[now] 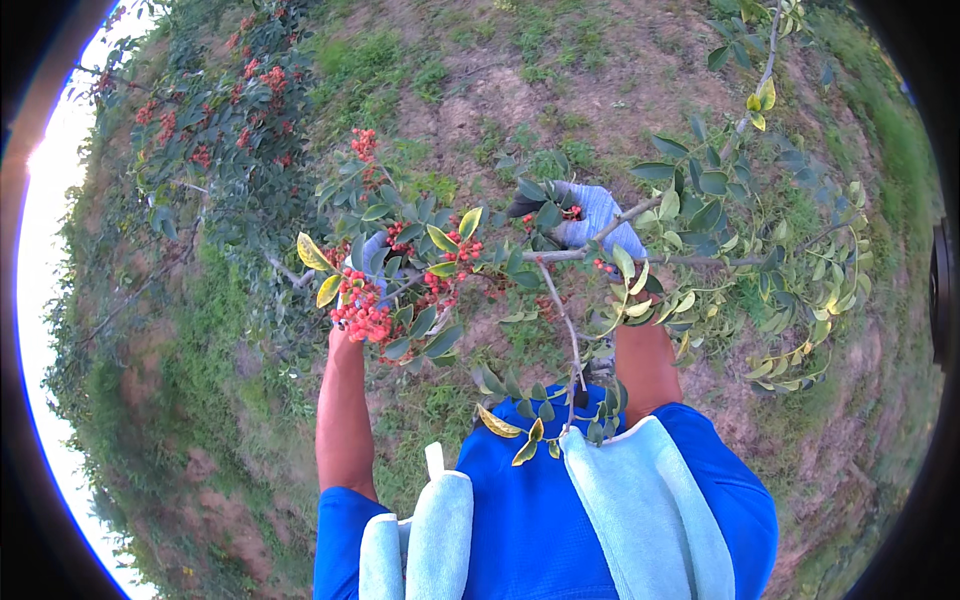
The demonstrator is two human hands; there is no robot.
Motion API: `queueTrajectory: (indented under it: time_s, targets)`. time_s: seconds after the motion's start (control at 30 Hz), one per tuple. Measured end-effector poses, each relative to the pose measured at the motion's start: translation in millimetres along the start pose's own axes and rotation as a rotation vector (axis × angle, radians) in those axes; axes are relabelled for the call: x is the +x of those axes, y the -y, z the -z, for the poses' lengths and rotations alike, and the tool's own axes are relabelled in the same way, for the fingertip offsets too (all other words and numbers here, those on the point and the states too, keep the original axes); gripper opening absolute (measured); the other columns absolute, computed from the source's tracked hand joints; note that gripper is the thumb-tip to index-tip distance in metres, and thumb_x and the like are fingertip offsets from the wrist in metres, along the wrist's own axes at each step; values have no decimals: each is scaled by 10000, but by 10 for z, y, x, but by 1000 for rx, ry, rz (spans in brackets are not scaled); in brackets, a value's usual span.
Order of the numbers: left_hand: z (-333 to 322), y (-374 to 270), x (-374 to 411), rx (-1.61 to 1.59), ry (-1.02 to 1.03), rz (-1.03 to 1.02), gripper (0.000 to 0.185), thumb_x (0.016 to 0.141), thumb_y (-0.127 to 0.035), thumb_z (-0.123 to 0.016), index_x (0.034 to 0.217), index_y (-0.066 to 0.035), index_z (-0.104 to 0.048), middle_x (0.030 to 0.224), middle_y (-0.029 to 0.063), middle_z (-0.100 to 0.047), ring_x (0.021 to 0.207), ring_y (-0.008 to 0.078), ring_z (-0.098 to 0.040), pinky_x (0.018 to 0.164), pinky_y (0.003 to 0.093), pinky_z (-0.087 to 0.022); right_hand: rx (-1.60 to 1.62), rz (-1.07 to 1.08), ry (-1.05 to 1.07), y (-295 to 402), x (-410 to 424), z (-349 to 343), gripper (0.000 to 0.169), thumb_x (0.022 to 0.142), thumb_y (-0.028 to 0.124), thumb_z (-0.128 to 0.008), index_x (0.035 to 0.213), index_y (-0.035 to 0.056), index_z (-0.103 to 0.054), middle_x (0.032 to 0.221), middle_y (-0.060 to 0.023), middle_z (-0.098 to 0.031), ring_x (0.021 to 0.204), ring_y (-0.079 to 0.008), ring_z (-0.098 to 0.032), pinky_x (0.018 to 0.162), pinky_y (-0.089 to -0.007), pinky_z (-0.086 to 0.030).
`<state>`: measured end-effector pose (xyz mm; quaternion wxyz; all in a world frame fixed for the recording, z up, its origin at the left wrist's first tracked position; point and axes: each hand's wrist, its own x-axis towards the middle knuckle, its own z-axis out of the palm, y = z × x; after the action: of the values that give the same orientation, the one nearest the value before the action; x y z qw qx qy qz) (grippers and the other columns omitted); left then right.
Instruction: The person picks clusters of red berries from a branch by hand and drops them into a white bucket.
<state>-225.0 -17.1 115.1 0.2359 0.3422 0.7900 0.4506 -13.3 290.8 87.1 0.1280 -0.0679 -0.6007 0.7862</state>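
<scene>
Both hands wear grey gloves and are among the leaves of a branch with red berry clusters. My left hand point(373, 259) is mostly hidden behind leaves and a large red berry cluster point(365, 311); its fingers cannot be made out. My right hand point(592, 217) is behind the woody branch point(559, 256), its dark fingertips bent among leaves beside a few small red berries point(574, 213). Whether it grips anything is hidden. More red berries point(463, 251) hang between the two hands.
A shrub with red berry clusters point(274, 81) stands at the upper left. Leafy twigs point(712, 180) spread to the right, and a thin twig point(566, 322) reaches down to my chest. A light blue towel point(637, 510) hangs over my blue shirt. Weedy soil point(510, 97) lies below.
</scene>
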Motion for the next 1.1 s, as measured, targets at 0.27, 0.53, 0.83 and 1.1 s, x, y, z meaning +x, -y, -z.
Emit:
queueTrajectory:
  time_s: [0.27,0.53,0.83,1.1]
  targets:
    - [23,116,-41,111,-2,-1,387,977,-111,-522,1352,-25,-481,1279,133,-580,1113,239,-599,926,382,-533,-160,61,-160,-255,54,-3,335,773,208,-787,1058,54,-701,907,-49,-723,796,-120,-653,748,-301,-531]
    - [99,231,-116,216,-10,16,383,963,-129,-534,1333,-35,-497,1266,130,-586,1108,244,-595,931,384,-519,71,52,-395,-279,-108,-271,245,811,23,-736,1048,-2,-677,932,-73,-715,778,-151,-676,695,-296,-573]
    - [46,310,-102,244,-3,9,379,949,-149,-548,1312,-47,-516,1252,126,-592,1103,250,-591,937,385,-505,693,224,-555,-798,-324,-456,139,866,-16,-671,1000,-3,-634,895,-112,-682,770,-183,-671,646,-294,-580]
    - [-5,299,13,253,-10,-11,376,935,-167,-559,1294,-57,-533,1239,123,-598,1098,255,-588,943,387,-491,802,157,-550,-1167,-632,-23,288,889,125,-683,1146,36,-592,909,-108,-658,705,-226,-643,589,-368,-568]
